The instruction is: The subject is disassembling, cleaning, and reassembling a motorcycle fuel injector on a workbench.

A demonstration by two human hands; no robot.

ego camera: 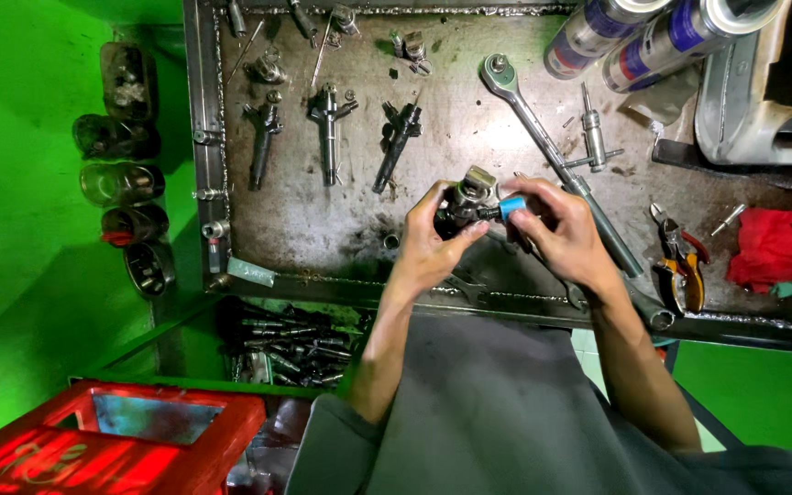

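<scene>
My left hand (428,246) grips a dark metal fuel injector (469,194) by its body, just above the steel workbench (323,229). My right hand (561,234) pinches a small blue cap (511,207) at the injector's side fitting. Both hands meet over the middle of the bench. The injector's lower end is hidden behind my fingers.
Three more injectors (327,128) lie in a row at the back left. A long ratchet wrench (552,156) runs diagonally beside my right hand. Orange-handled pliers (685,266) and a red rag (772,247) lie right; spray cans (634,32) stand behind. A red crate (112,440) sits lower left.
</scene>
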